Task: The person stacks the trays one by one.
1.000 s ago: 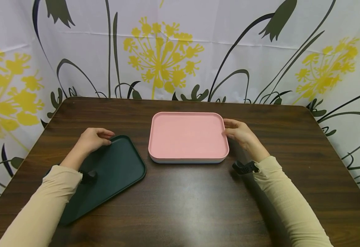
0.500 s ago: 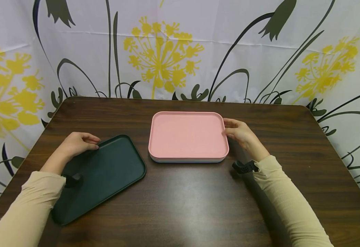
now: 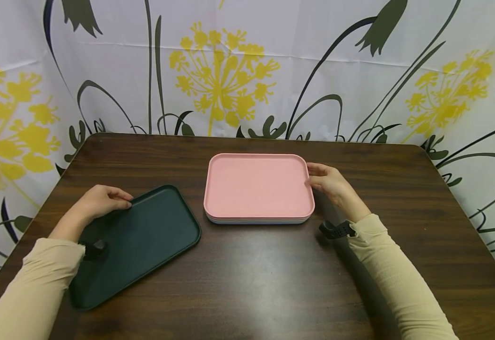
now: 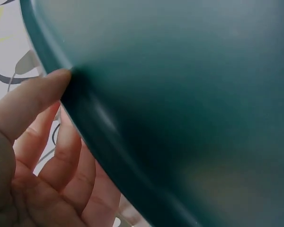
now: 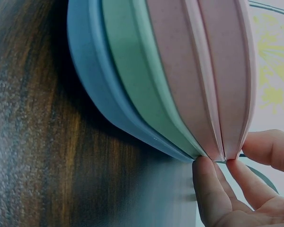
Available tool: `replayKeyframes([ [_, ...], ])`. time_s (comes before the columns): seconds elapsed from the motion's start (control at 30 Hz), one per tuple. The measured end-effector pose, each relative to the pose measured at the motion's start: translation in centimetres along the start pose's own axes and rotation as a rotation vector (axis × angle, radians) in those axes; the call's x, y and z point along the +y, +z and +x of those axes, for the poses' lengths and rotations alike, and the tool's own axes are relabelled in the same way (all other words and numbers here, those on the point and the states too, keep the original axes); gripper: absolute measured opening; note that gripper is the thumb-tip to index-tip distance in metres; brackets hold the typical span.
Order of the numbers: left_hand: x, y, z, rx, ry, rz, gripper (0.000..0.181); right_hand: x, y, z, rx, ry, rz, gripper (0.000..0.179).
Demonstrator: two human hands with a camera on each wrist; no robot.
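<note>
On the left in the head view lies a dark green tray [image 3: 149,241], set at a slant on the table. My left hand [image 3: 103,200] holds its far-left rim; in the left wrist view the thumb presses over the tray's edge [image 4: 92,120] while the fingers curl beneath. At the centre sits a neat stack topped by a pink tray [image 3: 259,186]. My right hand [image 3: 332,186] pinches the pink tray's right rim, thumb on top. Below it, the right wrist view shows another pink tray [image 5: 180,71], a pale green tray [image 5: 132,61] and a blue tray [image 5: 92,71].
A dark wood table [image 3: 247,283] bears all the trays. Behind it hangs a white cloth [image 3: 302,28] printed with yellow flowers and dark stems. Black straps with wrist cameras sit on both wrists, the right camera [image 3: 334,230] close over the table.
My left hand has slid left and toward me along the green tray's rim, away from its far corner. The right hand and the stack have stayed put.
</note>
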State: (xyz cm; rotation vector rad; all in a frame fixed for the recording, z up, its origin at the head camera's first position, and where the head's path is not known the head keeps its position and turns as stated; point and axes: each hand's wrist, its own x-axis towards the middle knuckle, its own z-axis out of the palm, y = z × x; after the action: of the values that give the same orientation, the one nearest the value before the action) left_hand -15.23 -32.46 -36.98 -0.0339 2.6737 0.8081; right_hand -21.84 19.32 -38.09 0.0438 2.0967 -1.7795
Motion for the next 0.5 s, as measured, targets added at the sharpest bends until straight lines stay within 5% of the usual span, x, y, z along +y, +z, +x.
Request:
replayKeyframes([
  [0.5, 0.29, 0.5, 0.38, 0.169, -0.018, 0.04, 0.034, 0.03, -0.03, 0.09, 0.001, 0.006, -0.006, 0.061],
])
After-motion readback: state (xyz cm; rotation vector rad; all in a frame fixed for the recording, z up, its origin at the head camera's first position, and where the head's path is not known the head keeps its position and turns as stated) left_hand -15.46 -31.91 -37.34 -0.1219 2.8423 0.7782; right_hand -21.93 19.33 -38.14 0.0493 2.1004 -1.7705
